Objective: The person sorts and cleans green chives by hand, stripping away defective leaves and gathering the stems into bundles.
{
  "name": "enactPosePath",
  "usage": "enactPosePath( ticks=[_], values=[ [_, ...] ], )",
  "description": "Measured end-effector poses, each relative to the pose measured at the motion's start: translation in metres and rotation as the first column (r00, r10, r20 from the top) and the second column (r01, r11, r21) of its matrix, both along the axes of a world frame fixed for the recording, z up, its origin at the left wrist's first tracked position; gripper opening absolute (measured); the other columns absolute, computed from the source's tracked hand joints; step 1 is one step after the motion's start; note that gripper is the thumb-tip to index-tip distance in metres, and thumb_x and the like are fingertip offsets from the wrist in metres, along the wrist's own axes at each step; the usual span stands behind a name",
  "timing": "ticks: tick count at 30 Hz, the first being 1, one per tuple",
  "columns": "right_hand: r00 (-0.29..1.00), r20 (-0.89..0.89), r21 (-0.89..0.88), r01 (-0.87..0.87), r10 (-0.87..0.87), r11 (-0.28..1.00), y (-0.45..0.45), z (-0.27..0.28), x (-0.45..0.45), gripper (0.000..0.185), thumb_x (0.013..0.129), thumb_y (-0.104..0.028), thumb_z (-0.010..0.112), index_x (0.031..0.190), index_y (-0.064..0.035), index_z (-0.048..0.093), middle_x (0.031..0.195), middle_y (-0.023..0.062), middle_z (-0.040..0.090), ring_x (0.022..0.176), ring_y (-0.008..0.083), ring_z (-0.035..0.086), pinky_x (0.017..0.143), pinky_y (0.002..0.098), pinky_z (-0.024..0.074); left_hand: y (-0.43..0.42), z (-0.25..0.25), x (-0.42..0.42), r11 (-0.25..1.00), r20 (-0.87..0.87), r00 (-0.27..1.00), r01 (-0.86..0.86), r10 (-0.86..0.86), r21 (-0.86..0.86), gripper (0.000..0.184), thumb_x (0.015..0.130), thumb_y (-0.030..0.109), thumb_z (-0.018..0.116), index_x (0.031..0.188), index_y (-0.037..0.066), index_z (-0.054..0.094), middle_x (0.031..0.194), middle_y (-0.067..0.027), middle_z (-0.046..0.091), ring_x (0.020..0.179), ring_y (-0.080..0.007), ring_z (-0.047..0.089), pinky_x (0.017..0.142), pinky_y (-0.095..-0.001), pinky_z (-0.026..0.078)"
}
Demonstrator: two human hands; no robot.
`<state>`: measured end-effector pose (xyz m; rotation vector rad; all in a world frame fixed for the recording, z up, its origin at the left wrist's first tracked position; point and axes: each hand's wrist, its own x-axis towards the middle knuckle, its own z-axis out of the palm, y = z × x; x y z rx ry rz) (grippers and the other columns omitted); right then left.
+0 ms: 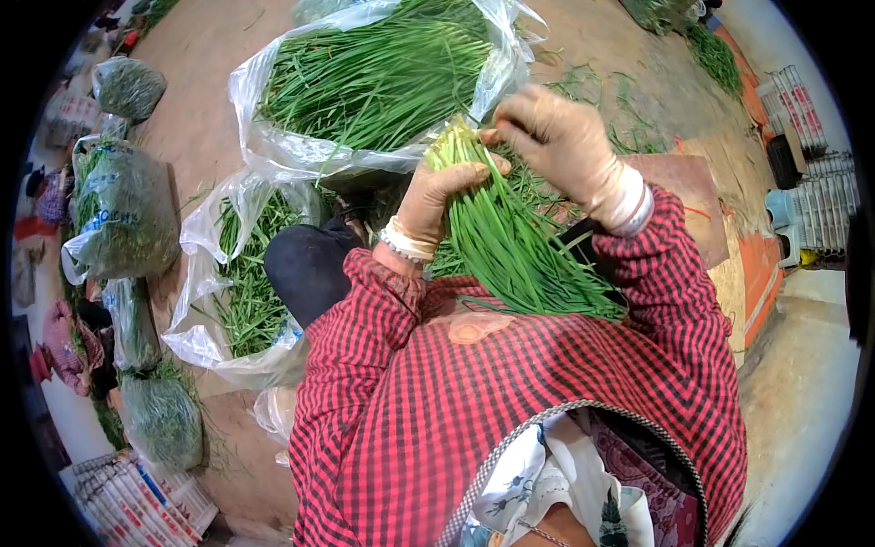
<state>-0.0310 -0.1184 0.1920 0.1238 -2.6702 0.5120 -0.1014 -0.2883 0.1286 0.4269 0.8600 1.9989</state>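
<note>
A bunch of garlic chives (524, 246) slants across my lap, pale cut ends up and green leaves trailing down to the right. My gloved left hand (437, 201) is wrapped round it just below the pale ends. Beside those ends, my gloved right hand (558, 144) has its thumb and fingers pinched together; whatever they hold is too small to make out. In front of me stands an open clear plastic bag (248, 105), heaped with more long chives (383, 77). To its lower left, another open bag (193, 264) contains loose green leaves (255, 292).
Several filled plastic bags (128, 210) line the floor (205, 64) at the left. Stacked white crates (825, 210) stand at the right, with another crate stack (137, 501) at lower left. Loose leaves (629, 114) litter the floor. Another person's sleeve (66, 342) shows far left.
</note>
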Motion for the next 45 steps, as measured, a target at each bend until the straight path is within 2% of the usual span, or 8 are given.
enactPosePath(
  ticks=[4, 7, 16, 22, 24, 29, 35, 45],
  values=[
    [0.981, 0.057, -0.007, 0.184, -0.184, 0.983, 0.026, 0.007, -0.014, 0.022, 0.084, -0.023, 0.066, 0.103, -0.0119, 0.066, 0.090, 0.0043, 0.064, 0.079, 0.0210, 0.065, 0.067, 0.0308, 0.0517, 0.001, 0.000, 0.001, 0.998, -0.040, 0.998, 0.053, -0.054, -0.030, 0.056, 0.076, 0.015, 0.066, 0.126, -0.004, 0.049, 0.093, -0.0084, 0.064, 0.078, -0.0160, 0.061, 0.070, -0.0284, 0.052],
    [0.968, 0.172, -0.688, -0.013, 0.181, 0.725, 0.003, 0.016, -0.016, 0.026, 0.087, -0.012, 0.068, 0.113, -0.0081, 0.067, 0.088, -0.0020, 0.057, 0.069, 0.0042, 0.053, 0.060, 0.0215, 0.0455, 0.003, -0.003, 0.001, 0.997, -0.005, 0.997, 0.076, -0.076, -0.025, 0.053, 0.076, 0.014, 0.065, 0.125, -0.003, 0.051, 0.093, -0.0081, 0.065, 0.081, -0.0173, 0.063, 0.072, -0.0294, 0.053],
    [0.986, 0.140, -0.812, 0.060, 0.095, 0.580, -0.012, 0.011, -0.020, 0.012, 0.090, -0.012, 0.065, 0.100, -0.0064, 0.068, 0.078, -0.0013, 0.061, 0.054, 0.0051, 0.054, 0.047, 0.0196, 0.0429, 0.000, -0.007, 0.002, 0.996, 0.056, 0.998, 0.035, -0.040, 0.079, 0.053, 0.075, 0.011, 0.066, 0.124, -0.002, 0.049, 0.101, -0.0107, 0.065, 0.087, -0.0191, 0.063, 0.081, -0.0309, 0.051],
    [0.959, -0.131, -0.725, 0.081, -0.252, 0.684, 0.083, 0.054, -0.044, 0.032, 0.090, -0.025, 0.061, 0.111, -0.0010, 0.059, 0.096, 0.0110, 0.067, 0.083, 0.0214, 0.065, 0.079, 0.0354, 0.0538, 0.000, -0.006, 0.001, 0.992, -0.005, 0.994, 0.106, -0.106, 0.068, 0.065, 0.074, 0.015, 0.068, 0.132, -0.003, 0.045, 0.096, -0.0089, 0.064, 0.082, -0.0171, 0.061, 0.078, -0.0291, 0.051],
    [0.798, -0.549, -0.077, 0.248, -0.249, 0.966, 0.089, 0.054, -0.053, 0.034, 0.089, -0.026, 0.065, 0.113, -0.0029, 0.059, 0.098, 0.0097, 0.067, 0.085, 0.0188, 0.064, 0.081, 0.0356, 0.0535, 0.001, 0.000, 0.000, 0.989, -0.025, 0.991, 0.132, -0.131, 0.066, 0.064, 0.075, 0.015, 0.068, 0.131, -0.004, 0.045, 0.096, -0.0094, 0.065, 0.084, -0.0164, 0.062, 0.078, -0.0287, 0.050],
    [0.900, 0.117, -0.292, -0.372, 0.419, 0.881, 0.018, 0.034, -0.039, 0.041, 0.090, -0.034, 0.064, 0.111, 0.0012, 0.064, 0.106, 0.0178, 0.063, 0.101, 0.0240, 0.059, 0.088, 0.0331, 0.0475, 0.008, 0.012, 0.007, 0.989, -0.103, 0.985, 0.145, -0.141, 0.032, 0.049, 0.077, 0.014, 0.068, 0.120, -0.003, 0.052, 0.096, -0.0096, 0.066, 0.087, -0.0157, 0.062, 0.080, -0.0280, 0.049],
    [0.612, 0.722, -0.445, 0.055, 0.322, 0.894, -0.010, 0.057, -0.048, 0.026, 0.089, -0.027, 0.063, 0.099, -0.0028, 0.066, 0.080, 0.0054, 0.065, 0.080, 0.0136, 0.060, 0.075, 0.0301, 0.0499, 0.006, 0.011, 0.009, 0.985, -0.126, 0.977, 0.164, -0.169, -0.055, 0.046, 0.076, 0.013, 0.068, 0.117, -0.003, 0.054, 0.096, -0.0087, 0.067, 0.087, -0.0168, 0.063, 0.080, -0.0296, 0.051],
    [0.977, 0.084, -0.586, -0.112, 0.198, 0.803, 0.018, 0.038, -0.074, 0.039, 0.089, -0.040, 0.062, 0.109, -0.0071, 0.066, 0.102, 0.0072, 0.066, 0.097, 0.0165, 0.061, 0.085, 0.0299, 0.0480, 0.005, 0.013, 0.008, 0.982, -0.065, 0.983, 0.173, -0.169, 0.070, 0.058, 0.077, 0.014, 0.069, 0.129, -0.002, 0.049, 0.098, -0.0099, 0.067, 0.091, -0.0167, 0.063, 0.083, -0.0282, 0.049]
  ],
)
